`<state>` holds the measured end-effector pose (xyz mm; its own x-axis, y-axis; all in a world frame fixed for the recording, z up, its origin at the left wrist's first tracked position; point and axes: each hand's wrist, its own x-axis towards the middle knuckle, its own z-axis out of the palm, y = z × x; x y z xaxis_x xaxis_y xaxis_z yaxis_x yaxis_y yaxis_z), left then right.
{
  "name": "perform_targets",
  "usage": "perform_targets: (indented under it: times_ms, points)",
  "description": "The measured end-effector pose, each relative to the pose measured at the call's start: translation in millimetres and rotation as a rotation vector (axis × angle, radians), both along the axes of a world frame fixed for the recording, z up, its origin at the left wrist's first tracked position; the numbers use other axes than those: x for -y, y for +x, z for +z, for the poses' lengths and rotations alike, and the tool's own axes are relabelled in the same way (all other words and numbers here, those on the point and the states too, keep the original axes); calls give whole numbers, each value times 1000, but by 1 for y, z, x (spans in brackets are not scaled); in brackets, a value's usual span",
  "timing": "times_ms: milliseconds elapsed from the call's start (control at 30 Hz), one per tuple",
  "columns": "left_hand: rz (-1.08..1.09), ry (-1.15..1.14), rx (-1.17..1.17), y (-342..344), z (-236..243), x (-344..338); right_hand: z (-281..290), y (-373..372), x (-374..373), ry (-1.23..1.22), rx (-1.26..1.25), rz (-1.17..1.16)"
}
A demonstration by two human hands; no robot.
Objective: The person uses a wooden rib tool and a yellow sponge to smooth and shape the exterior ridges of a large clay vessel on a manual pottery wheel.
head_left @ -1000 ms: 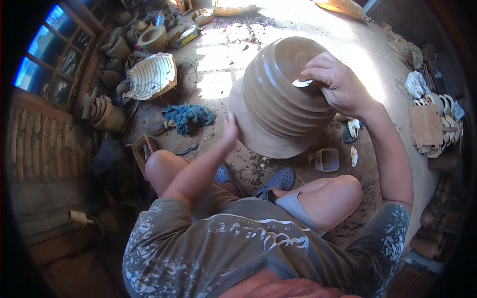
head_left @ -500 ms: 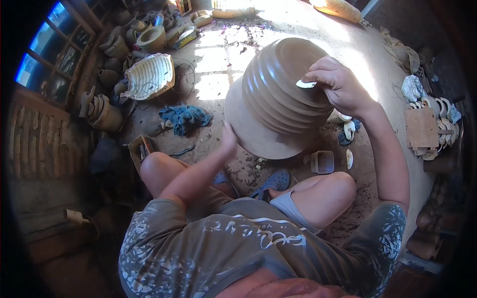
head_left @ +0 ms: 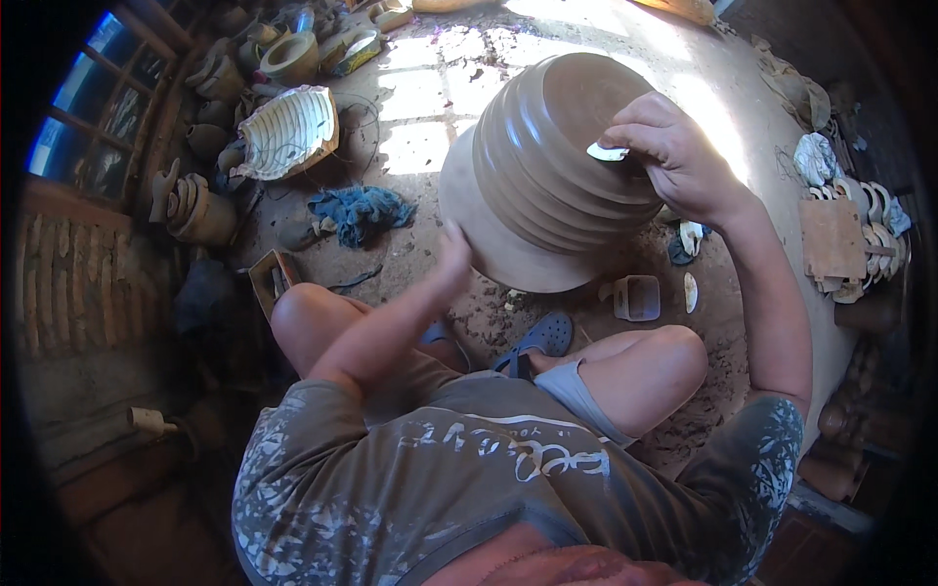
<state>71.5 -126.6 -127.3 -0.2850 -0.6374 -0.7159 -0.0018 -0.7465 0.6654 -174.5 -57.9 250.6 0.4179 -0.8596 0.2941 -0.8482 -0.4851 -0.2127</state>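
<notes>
Locate the ridged clay pot on the round disc, with a margin of bare surface showing along the disc's left and near rim. Note raised bands around the visible wall, from low down up to the shoulder. Rate the banding as apparently complete on this side; cannot judge the far side, hidden from view. Note a smooth upper face; cannot tell from this angle between closed top and open mouth.

Right hand: pinching a white scraper between thumb and fingers, at the near edge of the upper face. Left hand: laid against the disc's near left rim; cannot tell the finger closure.

Read the scraper's position as a sign of surface work underway, hence apparently unfinished. Note the pot not yet parted from the disc. Observe on the floor, off the disc's near right rim, a clear container beside a thin white piece; off the left rim, a crumpled blue cloth.
</notes>
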Motion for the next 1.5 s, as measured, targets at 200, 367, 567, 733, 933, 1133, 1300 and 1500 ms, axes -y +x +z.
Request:
perform_targets:
  times_ms: [200, 367, 567, 733, 933, 1133, 1300, 1500]
  points:
    - [75, -160, 24, 17, -10, 28, 4, 7, 8, -35, -2, 13]
    - [-102, 195, -22, -10, 39, -116, -1, 3, 14, -26, 0, 23]
    - [116, -242, 15, 19, -12, 42, 2, -3, 13, -53, -26, 33]
    - [84, -276, 198, 20, -16, 51, 2, -10, 9, -46, 3, 25]
    - [32, -308, 168, 10, -22, 3, 1, -15, -3, 5, 6, 11]
    - [-122, -104, 79, 9, -8, -45, 10, -3, 39, -98, 23, -173]
    - [-200, 131, 20, -11, 34, -116, -12, 2, 96, -118, -30, -273]
    - [17, -38, 58, 4, 9, -56, -14, 34, 85, -37, 17, -106]
